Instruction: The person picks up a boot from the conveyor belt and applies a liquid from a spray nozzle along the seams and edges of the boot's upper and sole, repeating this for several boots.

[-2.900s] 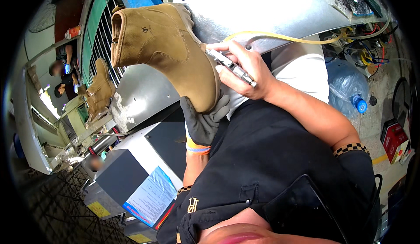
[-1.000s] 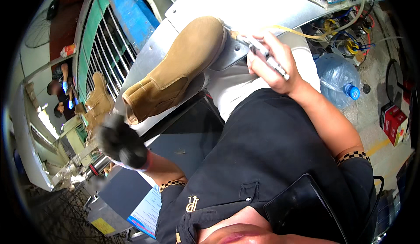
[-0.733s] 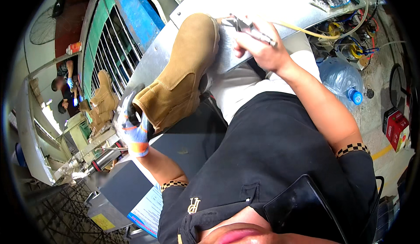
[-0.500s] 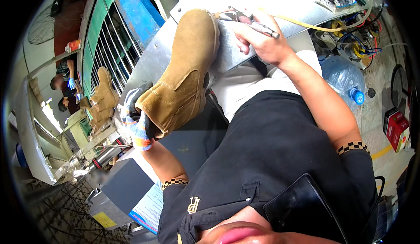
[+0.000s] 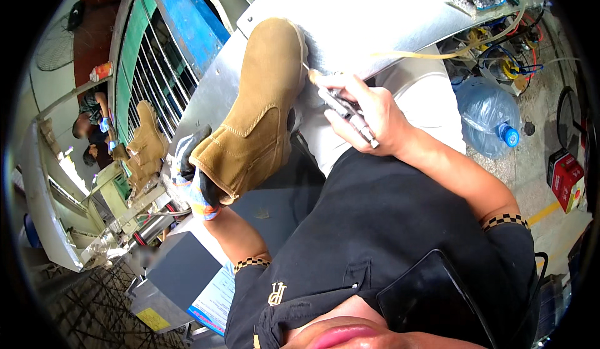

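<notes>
A tan suede ankle boot (image 5: 250,114) slants above the edge of the metal table, its toe pointing away and its sole turned to the right. My left hand (image 5: 195,177), in a grey and colourful work glove, is closed around the boot's top opening. Bare, my right hand (image 5: 381,117) grips a slim metal pen-shaped tool (image 5: 345,112) with a yellowish collar and a thin tip. That tip is at the seam between upper and sole, on the right side of the boot's forepart; whether it touches I cannot tell.
The metal table (image 5: 350,24) spreads ahead, with a yellowish hose (image 5: 431,55) crossing it. To the right are a large plastic water bottle (image 5: 490,117) and a red box (image 5: 565,177). More tan boots (image 5: 147,142) stand at left before a barred green frame (image 5: 150,55). Another person (image 5: 94,121) is farther left.
My right hand has drawn the tool nearer to me, its tip shifting from beside the toe back along the sole edge. The boot has moved slightly left.
</notes>
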A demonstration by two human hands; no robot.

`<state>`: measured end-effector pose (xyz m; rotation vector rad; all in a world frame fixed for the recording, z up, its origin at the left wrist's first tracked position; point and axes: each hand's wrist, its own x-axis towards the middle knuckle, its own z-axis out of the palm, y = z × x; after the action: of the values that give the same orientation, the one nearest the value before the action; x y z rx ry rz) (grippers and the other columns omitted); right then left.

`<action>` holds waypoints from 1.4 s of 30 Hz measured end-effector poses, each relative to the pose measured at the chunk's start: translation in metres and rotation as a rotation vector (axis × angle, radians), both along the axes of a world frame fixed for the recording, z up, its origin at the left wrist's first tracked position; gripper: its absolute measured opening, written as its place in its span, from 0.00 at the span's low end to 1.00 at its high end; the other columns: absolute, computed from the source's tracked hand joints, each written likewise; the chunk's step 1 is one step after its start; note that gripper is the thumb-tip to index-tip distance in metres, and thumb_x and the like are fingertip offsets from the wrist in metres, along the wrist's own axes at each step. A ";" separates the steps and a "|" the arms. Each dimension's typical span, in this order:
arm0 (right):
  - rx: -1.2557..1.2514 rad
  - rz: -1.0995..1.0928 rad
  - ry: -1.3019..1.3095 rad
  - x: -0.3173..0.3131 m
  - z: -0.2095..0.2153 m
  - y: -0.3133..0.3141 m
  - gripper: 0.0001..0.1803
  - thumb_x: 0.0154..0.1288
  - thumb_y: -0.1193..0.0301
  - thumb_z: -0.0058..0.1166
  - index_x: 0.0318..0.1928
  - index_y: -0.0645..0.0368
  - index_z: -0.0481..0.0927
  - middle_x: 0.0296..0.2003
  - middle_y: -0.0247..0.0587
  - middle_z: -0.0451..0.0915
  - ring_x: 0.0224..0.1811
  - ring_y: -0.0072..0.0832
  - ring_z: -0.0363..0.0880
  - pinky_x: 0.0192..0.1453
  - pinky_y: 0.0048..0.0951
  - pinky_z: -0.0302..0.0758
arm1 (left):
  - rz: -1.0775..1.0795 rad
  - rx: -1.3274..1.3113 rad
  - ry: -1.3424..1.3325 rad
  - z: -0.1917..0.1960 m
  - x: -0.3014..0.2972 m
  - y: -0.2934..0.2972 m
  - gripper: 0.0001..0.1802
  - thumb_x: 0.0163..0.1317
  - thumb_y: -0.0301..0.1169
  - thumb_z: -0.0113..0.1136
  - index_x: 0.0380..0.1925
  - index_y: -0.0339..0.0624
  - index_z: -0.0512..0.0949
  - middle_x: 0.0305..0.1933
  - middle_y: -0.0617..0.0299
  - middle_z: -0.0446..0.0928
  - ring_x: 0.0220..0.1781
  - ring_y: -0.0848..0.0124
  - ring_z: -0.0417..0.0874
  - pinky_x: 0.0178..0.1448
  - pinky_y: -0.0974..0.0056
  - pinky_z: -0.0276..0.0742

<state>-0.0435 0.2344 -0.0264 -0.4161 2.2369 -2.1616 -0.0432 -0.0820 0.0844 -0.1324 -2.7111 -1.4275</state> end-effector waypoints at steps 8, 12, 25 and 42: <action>0.051 -0.237 0.238 -0.090 -0.012 0.090 0.18 0.67 0.69 0.50 0.51 0.70 0.75 0.30 0.41 0.83 0.31 0.22 0.81 0.38 0.23 0.77 | 0.077 -0.135 0.117 0.001 -0.033 0.028 0.23 0.70 0.35 0.49 0.60 0.30 0.69 0.55 0.49 0.78 0.53 0.60 0.82 0.56 0.59 0.81; -0.247 -0.312 0.022 -0.115 -0.026 0.097 0.18 0.69 0.67 0.49 0.55 0.64 0.74 0.31 0.40 0.83 0.33 0.22 0.82 0.35 0.22 0.77 | -0.281 0.762 -0.134 -0.003 -0.140 0.071 0.22 0.73 0.38 0.47 0.59 0.32 0.71 0.59 0.51 0.74 0.59 0.62 0.77 0.63 0.57 0.74; -0.325 -0.331 -0.010 -0.118 -0.022 0.099 0.20 0.69 0.69 0.50 0.58 0.67 0.70 0.33 0.42 0.82 0.35 0.24 0.83 0.40 0.25 0.80 | -0.634 0.511 -0.038 -0.029 -0.397 0.219 0.19 0.71 0.26 0.42 0.60 0.34 0.67 0.60 0.52 0.73 0.58 0.63 0.78 0.63 0.62 0.75; -0.349 -0.354 -0.058 -0.123 -0.017 0.094 0.22 0.67 0.68 0.50 0.58 0.66 0.70 0.33 0.41 0.82 0.34 0.27 0.82 0.33 0.24 0.78 | 0.508 -0.473 0.207 -0.123 -0.106 -0.239 0.26 0.64 0.35 0.64 0.60 0.37 0.73 0.61 0.54 0.76 0.62 0.62 0.76 0.66 0.61 0.67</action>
<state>-0.1662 0.3281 -0.0435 0.0543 2.0278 -2.7099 -0.1487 -0.3214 -0.0389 0.3395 -2.5882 -0.5971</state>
